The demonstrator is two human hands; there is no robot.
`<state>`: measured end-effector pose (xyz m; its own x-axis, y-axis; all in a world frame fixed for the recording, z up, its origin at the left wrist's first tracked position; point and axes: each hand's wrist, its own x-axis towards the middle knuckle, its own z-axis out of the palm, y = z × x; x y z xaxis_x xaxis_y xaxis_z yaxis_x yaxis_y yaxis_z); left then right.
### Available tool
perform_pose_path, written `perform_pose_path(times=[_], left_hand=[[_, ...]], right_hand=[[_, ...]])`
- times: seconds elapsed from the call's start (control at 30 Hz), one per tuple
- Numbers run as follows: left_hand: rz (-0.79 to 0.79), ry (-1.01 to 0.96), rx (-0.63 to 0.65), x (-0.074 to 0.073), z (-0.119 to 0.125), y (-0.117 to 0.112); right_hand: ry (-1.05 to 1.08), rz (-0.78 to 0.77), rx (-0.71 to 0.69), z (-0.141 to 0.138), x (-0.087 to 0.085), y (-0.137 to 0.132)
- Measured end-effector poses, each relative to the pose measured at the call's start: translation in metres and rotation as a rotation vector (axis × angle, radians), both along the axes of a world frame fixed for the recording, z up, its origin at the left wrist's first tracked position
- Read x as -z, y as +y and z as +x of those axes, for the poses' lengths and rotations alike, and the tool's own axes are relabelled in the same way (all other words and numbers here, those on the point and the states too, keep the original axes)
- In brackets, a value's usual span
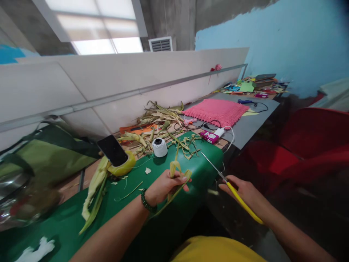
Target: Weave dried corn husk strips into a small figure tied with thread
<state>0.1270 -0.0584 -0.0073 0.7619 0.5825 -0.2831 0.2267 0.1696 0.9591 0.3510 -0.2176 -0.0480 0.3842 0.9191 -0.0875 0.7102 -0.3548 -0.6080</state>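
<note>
Husk strip point(176, 166) over the near margin of the green cover point(208, 147), with free space between it and the scissors point(243, 203). The strip is pinched between thumb and fingers of the left hand point(169, 185), projecting above the grip and trailing below. The right hand point(244, 191) is clamped on the scissors, whose blade crosses the cover's right edge in view. Beyond stand a thread spool point(160, 148) and loose husks point(160, 116). The right hand partly hides the yellow handle; a pale scrap point(213, 192) is blurred.
</note>
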Motion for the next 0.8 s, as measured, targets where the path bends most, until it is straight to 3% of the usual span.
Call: perform_pose_path(times=[0.07,0.17,0.33,0.43,0.5,0.6,0.7,0.8], left_hand=[[-0.011,-0.02,-0.052,-0.008,-0.011,0.007],[0.016,-0.06,-0.158,-0.019,-0.032,0.016],[0.147,0.008,-0.286,-0.029,-0.073,0.019],[0.24,0.026,-0.306,-0.029,-0.091,0.019],[0.276,0.015,-0.282,-0.026,-0.096,0.019],[0.288,-0.02,-0.234,-0.019,-0.094,0.017],[0.25,-0.087,-0.229,-0.014,-0.093,0.014],[0.145,-0.148,-0.363,-0.018,-0.105,0.019]], right_hand=[[-0.202,-0.073,0.007,0.003,-0.013,0.022],[-0.407,-0.108,-0.09,0.0,-0.022,0.063],[-0.541,-0.118,-0.303,-0.011,-0.015,0.121],[-0.574,-0.054,-0.311,-0.026,-0.027,0.132],[-0.437,0.153,-0.423,-0.048,-0.042,0.132],[-0.03,0.453,-0.765,-0.095,-0.06,0.134],[0.116,0.493,-0.855,-0.13,-0.064,0.145],[0.277,0.482,-0.832,-0.131,-0.065,0.162]])
